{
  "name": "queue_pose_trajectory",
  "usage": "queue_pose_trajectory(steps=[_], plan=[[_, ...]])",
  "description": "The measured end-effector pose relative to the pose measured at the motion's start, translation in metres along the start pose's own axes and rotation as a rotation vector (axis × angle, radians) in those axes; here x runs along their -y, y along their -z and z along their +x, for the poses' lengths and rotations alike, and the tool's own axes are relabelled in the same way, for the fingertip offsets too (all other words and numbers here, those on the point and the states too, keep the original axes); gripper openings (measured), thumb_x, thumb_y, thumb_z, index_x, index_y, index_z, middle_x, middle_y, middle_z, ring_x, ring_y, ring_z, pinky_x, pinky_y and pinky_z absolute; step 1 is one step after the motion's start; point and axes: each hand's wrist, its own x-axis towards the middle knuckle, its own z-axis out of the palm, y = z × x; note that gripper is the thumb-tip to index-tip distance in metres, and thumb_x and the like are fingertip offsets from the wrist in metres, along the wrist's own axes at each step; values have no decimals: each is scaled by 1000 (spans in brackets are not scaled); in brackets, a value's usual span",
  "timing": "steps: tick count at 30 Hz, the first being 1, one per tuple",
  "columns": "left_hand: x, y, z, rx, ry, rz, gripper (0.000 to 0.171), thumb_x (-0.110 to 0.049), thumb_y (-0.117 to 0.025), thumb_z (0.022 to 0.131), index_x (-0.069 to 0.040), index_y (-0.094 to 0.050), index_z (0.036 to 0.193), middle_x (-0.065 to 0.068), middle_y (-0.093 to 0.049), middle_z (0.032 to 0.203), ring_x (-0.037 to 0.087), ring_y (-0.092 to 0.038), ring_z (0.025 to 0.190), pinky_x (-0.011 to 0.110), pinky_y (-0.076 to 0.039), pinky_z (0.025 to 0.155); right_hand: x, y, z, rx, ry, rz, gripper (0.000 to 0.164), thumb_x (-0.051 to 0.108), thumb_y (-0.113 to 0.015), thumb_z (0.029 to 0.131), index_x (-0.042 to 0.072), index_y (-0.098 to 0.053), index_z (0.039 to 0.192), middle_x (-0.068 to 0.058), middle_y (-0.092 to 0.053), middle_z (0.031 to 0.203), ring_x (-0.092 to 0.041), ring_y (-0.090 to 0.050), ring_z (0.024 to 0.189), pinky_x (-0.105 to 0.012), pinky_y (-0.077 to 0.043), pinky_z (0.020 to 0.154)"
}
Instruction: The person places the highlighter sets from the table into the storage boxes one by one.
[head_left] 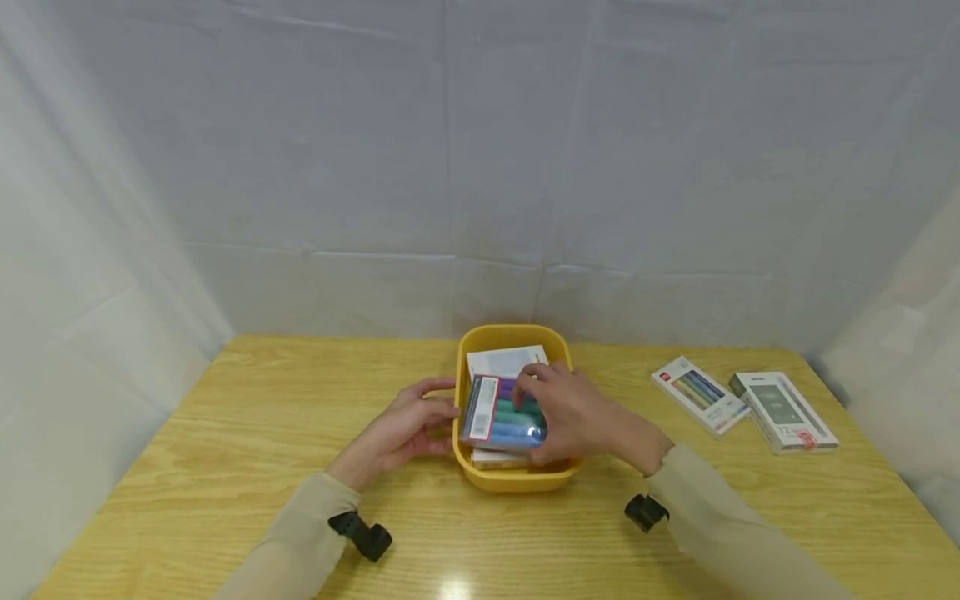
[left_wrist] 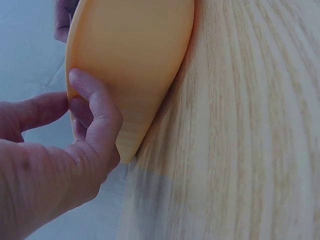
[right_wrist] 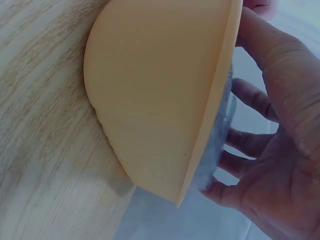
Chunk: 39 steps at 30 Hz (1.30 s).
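Observation:
A yellow plastic bin (head_left: 517, 481) stands on the wooden table, with a clear-wrapped pack of purple, green and blue pens (head_left: 510, 421) at its top. The pack lies tilted and bears a white barcode label edged in red. My right hand (head_left: 581, 412) reaches over the bin's right rim and grips the pack, its fingers curled over the front face. Beneath and behind the pack are white boxes (head_left: 506, 361), partly hidden. My left hand (head_left: 408, 425) pinches the bin's left rim; in the left wrist view its fingers bend around the edge of the bin (left_wrist: 130, 45).
On the right of the table lie two flat boxes: a white pen box (head_left: 701, 396) with a window showing coloured pens, and a white and grey-green box (head_left: 783, 412) touching it. A pale sheet (head_left: 495, 167) hangs behind the table's back edge.

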Motion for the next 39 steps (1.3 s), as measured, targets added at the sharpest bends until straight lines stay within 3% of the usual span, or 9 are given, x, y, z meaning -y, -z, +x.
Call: queue_pose_trajectory(steps=[6,10,13,21,32,39], plan=[[0,-1,0,7,-5,-2,58,-7,-56,98,-5,-34,151,16,-63,128,18,-64,97,31,-59,71,-3,-2,0,67,64,38,49,33,-88,70,22,-58,108,-8,-54,141,-27,-53,121,-49,-49,103],[1,0,1,10,-6,-4,58,-7,-56,98,-5,-34,151,17,-63,129,18,-64,96,31,-59,70,-7,-1,-1,110,118,80,43,27,-86,72,21,-60,106,-3,-56,133,-21,-53,113,-40,-49,100],[1,0,1,17,-8,-5,58,-7,-56,98,-5,-34,151,18,-63,131,18,-64,97,31,-58,71,-9,-1,-1,149,127,110,40,24,-85,75,20,-60,106,-4,-55,135,-21,-53,114,-41,-49,101],[-2,0,0,2,-6,-3,59,-7,-57,98,-6,-34,152,18,-62,132,19,-64,99,31,-59,72,-9,2,0,203,97,145,37,20,-85,77,19,-62,106,-16,-46,155,-32,-49,137,-52,-42,116],[-1,1,0,1,-8,-9,58,-7,-57,98,-5,-34,151,12,-64,122,17,-63,97,30,-58,71,-9,0,-7,151,110,109,35,24,-82,84,16,-70,116,-14,-50,154,-33,-52,138,-51,-44,114],[0,0,1,6,-15,-10,59,-7,-58,97,-4,-34,151,15,-65,125,18,-64,97,31,-58,71,-18,1,-22,-50,142,123,31,27,-73,90,13,-71,118,-9,-61,143,-31,-61,129,-51,-49,108]])
